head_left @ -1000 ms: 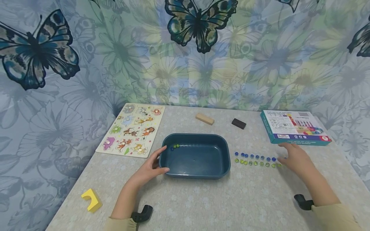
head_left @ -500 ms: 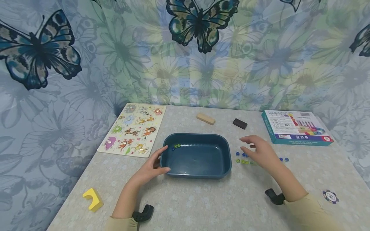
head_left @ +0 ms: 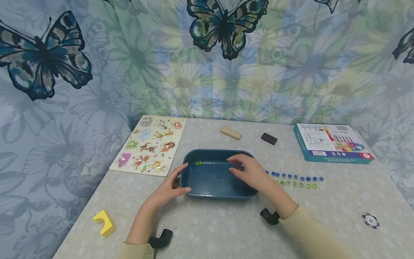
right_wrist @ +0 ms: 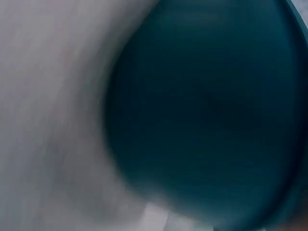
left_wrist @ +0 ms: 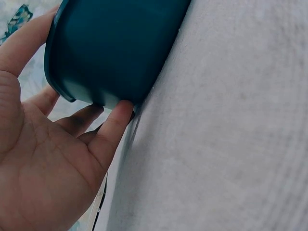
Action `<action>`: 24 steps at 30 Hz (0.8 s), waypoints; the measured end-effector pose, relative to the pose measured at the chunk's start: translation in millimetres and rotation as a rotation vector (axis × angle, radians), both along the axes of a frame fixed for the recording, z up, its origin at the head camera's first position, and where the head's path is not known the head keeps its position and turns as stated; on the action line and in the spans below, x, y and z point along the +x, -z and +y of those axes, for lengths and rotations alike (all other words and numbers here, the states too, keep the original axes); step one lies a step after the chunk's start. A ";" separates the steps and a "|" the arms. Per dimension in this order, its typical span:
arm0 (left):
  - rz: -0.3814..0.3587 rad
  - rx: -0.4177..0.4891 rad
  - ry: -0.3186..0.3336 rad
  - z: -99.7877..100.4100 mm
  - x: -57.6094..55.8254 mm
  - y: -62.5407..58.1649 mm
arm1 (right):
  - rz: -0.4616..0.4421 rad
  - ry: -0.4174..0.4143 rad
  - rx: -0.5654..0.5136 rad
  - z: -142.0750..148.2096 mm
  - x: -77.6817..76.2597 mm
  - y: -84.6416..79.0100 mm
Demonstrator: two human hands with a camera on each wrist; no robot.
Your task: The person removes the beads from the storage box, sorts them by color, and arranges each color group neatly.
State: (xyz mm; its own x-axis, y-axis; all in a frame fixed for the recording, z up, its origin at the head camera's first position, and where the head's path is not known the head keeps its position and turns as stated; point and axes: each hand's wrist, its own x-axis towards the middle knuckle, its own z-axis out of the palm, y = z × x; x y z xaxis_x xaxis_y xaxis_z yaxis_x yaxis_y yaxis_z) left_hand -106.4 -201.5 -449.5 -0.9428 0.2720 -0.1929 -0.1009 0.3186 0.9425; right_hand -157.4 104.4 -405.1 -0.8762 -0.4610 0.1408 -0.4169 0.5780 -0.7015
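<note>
My left hand (head_left: 168, 185) grips the left end of a dark blue plastic tub (head_left: 216, 197), thumb and forefinger spread at its corners. In the left wrist view, fingers (left_wrist: 113, 127) press on the tub's end wall (left_wrist: 110, 53). Inside its far left lie a few small glass beads (head_left: 198, 163), blue and green. My right hand (head_left: 250, 172) hangs over the tub's right end, thumb and forefinger tips apart; I cannot tell whether it holds a bead. To the right run a row of blue beads (head_left: 295, 177) and a row of green beads (head_left: 294, 184), partly covered by that hand.
An animal puzzle board (head_left: 148, 147) lies at the back left, with a yellow arch block (head_left: 105, 225) in front. Behind the tub are a wooden block (head_left: 230, 133) and a black block (head_left: 269, 139). A flat box (head_left: 333, 142) and a poker chip (head_left: 370, 220) lie on the right.
My right hand has swept left from the far right end of the bead rows to above the tub, uncovering the right ends and the poker chip. The left hand has stayed on the tub.
</note>
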 end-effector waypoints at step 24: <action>0.047 0.085 0.067 -5.1 -1.4 6.3 | -0.019 -0.035 -0.007 -116.8 0.0 1.0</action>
State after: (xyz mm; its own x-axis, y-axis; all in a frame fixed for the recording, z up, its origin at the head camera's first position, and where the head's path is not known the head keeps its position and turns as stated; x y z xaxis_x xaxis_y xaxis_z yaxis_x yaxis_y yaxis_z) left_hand -107.8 -206.6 -455.9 -0.9295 0.3481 -0.1222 -0.0371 0.2415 0.9697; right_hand -157.4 -12.3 -406.1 -0.8620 -0.4905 0.1280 -0.4236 0.5583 -0.7133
